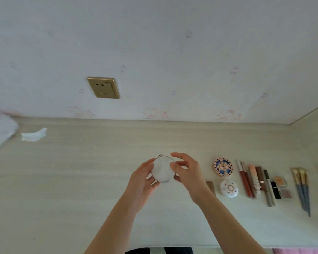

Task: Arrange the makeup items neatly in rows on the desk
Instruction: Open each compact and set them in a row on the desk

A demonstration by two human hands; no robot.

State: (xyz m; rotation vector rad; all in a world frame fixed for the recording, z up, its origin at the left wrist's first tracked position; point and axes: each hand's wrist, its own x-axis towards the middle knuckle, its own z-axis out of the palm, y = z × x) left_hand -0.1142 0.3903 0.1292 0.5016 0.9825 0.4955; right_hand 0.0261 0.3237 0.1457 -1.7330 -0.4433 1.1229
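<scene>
Head view: fingers of the left hand (143, 177) curl round the left rim of a round white compact with a thin silver edge (162, 169), while the right hand (186, 170) pinches its right side between thumb and fingertips, so both hands grip it above the pale wood-grain desk (81, 180), near the middle. No brand name or writing can be read on it or on any other item.

Just right of the right wrist lies a small brown rectangular piece (211, 186), partly hidden. Beyond it sit a round blue-and-pink patterned compact (223, 166) and, nearer the front edge, a round white floral compact (229, 188). Further right, side by side in a row, lie red lip-gloss tubes (245, 180), a pink tube (253, 176), a brown tube (260, 177), grey pencils (269, 191), a black lipstick (276, 189), a clear eyeshadow palette (282, 186) and grey-handled brushes (302, 187) near the desk's right wall.

Left of the hands the desk is bare up to a white torn wrapper (33, 135) and a blurred white object (0, 132) by the back wall, under a gold wall socket (103, 87).
</scene>
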